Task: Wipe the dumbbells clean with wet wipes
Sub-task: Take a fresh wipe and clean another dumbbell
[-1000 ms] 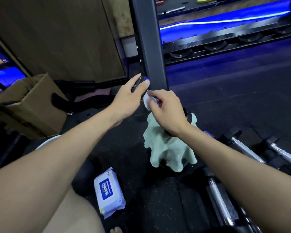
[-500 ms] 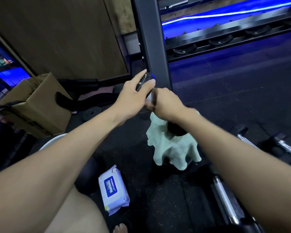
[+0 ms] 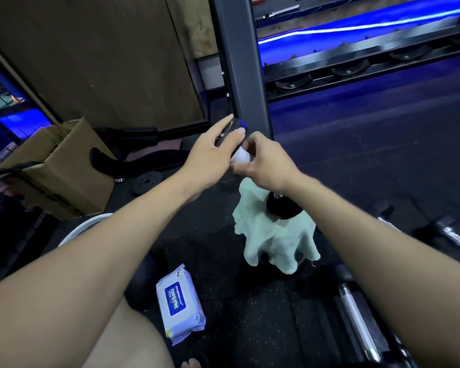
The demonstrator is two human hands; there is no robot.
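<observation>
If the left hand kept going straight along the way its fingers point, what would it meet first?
Probably the dark upright post of the rack. The left hand holds a dumbbell, fingers pointing up and away, and the fingertips look close to the post's lower left edge, though depth is unclear.

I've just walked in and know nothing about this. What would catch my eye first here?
Two bare arms meet mid-frame: the left hand steadies a dark dumbbell end while the right hand rubs it with a white wipe. Below hangs a pale green cloth; a wipes pack lies on the floor.
</observation>
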